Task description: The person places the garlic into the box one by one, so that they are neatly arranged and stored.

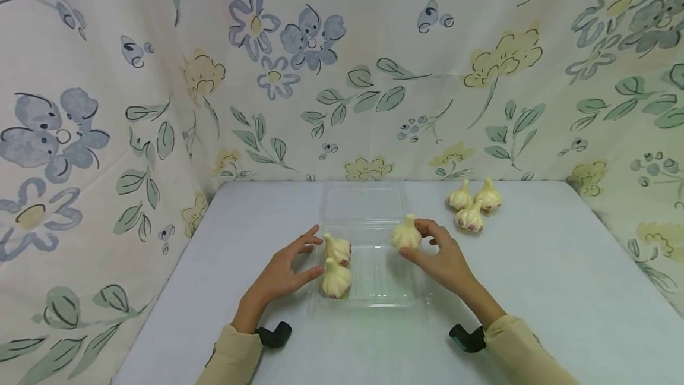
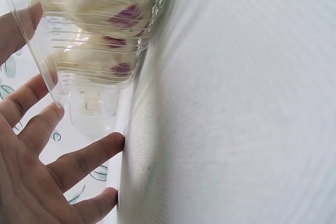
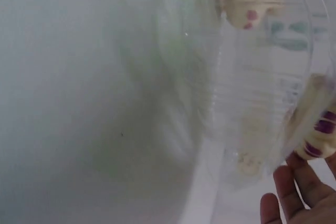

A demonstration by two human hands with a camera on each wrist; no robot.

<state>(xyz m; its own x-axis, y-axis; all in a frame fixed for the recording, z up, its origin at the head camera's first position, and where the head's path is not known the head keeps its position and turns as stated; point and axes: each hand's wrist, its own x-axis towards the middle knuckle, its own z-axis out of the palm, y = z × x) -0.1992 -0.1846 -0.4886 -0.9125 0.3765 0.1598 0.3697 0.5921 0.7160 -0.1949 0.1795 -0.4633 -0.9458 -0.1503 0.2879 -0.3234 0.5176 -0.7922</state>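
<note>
One white worktop (image 1: 540,278) spreads before us, its surface showing fine ribbed lines up close in the left wrist view. From twelve o'clock round to ten we see pale fabric (image 1: 347,16) hanging in soft folds, printed with blue flowers, yellow blossoms and green leaf sprays. At the clock's centre we set the clear plastic container (image 1: 382,275), ribbed along its floor, with its transparent lid (image 1: 366,204) laid back toward twelve.

For markings, we make out purple patches on the garlic: the two bulbs (image 1: 336,280) at nine o'clock inside the container, one behind the other, and the three bulbs (image 1: 469,217) clustered on the worktop at two.

Our left hand (image 1: 283,269) comes in from eight o'clock and lies at the container's nine o'clock side, its grip spread, thumb and fingers apart, fingertips at the clear rim near the paired bulbs. Our right hand (image 1: 443,257) reaches in from four o'clock, and its grip pinches the held bulb (image 1: 404,236) between thumb and fingers, stem upward, between one and two o'clock over the container; whether that bulb touches the plastic, we cannot tell. Beige sleeves (image 1: 526,349) cover both forearms, and a black fitting (image 1: 467,337) sits at each wrist.
</note>
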